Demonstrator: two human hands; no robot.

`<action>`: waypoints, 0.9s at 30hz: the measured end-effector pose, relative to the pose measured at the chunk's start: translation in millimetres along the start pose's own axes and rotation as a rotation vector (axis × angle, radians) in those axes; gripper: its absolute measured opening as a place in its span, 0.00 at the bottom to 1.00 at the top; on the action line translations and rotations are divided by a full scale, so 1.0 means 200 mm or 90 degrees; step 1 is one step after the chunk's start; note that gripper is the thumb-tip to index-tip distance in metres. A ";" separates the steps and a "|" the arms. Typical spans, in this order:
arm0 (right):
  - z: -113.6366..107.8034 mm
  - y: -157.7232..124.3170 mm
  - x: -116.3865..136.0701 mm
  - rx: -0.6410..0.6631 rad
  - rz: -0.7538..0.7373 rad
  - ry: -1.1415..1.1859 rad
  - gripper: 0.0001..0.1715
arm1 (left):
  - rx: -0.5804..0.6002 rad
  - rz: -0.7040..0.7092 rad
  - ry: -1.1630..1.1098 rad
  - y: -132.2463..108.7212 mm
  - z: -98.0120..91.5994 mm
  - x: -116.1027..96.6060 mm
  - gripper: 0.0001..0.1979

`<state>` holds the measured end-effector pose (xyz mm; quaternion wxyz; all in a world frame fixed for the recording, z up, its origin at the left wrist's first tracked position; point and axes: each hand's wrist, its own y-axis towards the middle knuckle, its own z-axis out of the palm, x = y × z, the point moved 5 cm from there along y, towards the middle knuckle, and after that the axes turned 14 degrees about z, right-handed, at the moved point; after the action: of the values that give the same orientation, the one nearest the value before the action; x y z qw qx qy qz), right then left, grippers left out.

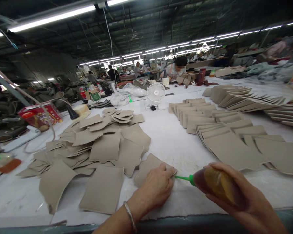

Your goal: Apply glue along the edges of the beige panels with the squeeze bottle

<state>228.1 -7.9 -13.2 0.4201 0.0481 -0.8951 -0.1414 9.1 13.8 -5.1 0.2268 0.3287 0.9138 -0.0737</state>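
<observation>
Beige fabric piece (146, 167): laid flat on the white counter (175, 143) near its front edge and pinned down at its right corner.
Left hand (158, 188): rested on that piece with the fingers bent down onto its edge; whether the edge was pinched could not be told. A thin bracelet (130, 214) was worn on the wrist.
Right hand (236, 198): wrapped firmly around a squeeze bottle (215, 183) of amber liquid, which was held on its side just above the counter.
Green nozzle (184, 178): pointed left, its tip brought right up to the left fingertips at the piece's corner.
Loose pile (100, 143): many similar beige pieces were scattered and overlapped to the left of the hands.
Neat rows (210, 117): more pieces were fanned in order on the right.
Small white fan (156, 92): stood farther back on the counter.
Red box (40, 115): set at the far left edge.
</observation>
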 end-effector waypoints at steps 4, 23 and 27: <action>-0.01 0.00 0.00 -0.030 0.000 0.015 0.32 | 0.009 -0.005 -0.009 -0.01 0.00 0.00 0.16; 0.00 -0.06 -0.08 0.026 0.033 0.034 0.29 | -0.006 0.023 -0.030 -0.04 -0.03 0.01 0.19; 0.00 -0.07 -0.07 -0.035 0.074 0.056 0.31 | -0.009 0.024 -0.042 -0.04 -0.03 0.02 0.18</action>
<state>237.6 -19.0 -28.0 0.4676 -0.0096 -0.8729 -0.1388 -0.8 11.9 -1.3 0.2606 0.3417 0.8999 -0.0740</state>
